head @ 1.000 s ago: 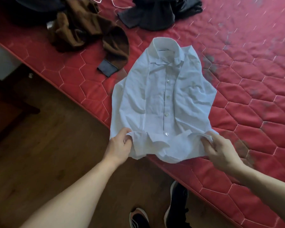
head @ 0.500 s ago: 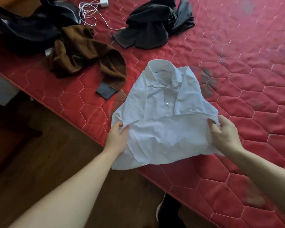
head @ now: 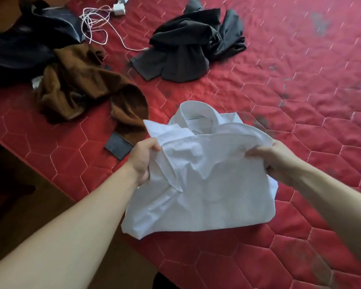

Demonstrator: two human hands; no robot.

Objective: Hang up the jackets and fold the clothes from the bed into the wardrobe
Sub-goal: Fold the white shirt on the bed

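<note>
A white button shirt (head: 204, 188) lies on the red quilted bed (head: 300, 105) near its front edge, its lower half folded up over the chest so only the collar shows above the fold. My left hand (head: 143, 159) grips the fold's left corner. My right hand (head: 273, 159) grips the right corner. A brown jacket (head: 81, 90) lies crumpled to the left. A dark grey garment (head: 188, 53) is heaped further back, and a black jacket (head: 29, 44) lies at the far left.
A white charger with a coiled cable (head: 98, 21) lies on the bed between the black jacket and the grey garment. Wooden floor (head: 40, 205) runs along the bed's front edge at lower left. A dark shoe (head: 163, 282) shows at the bottom.
Both hands lifted the shirt's hem and carried it up toward the collar, folding the shirt in half. The view has tilted further onto the bed.
</note>
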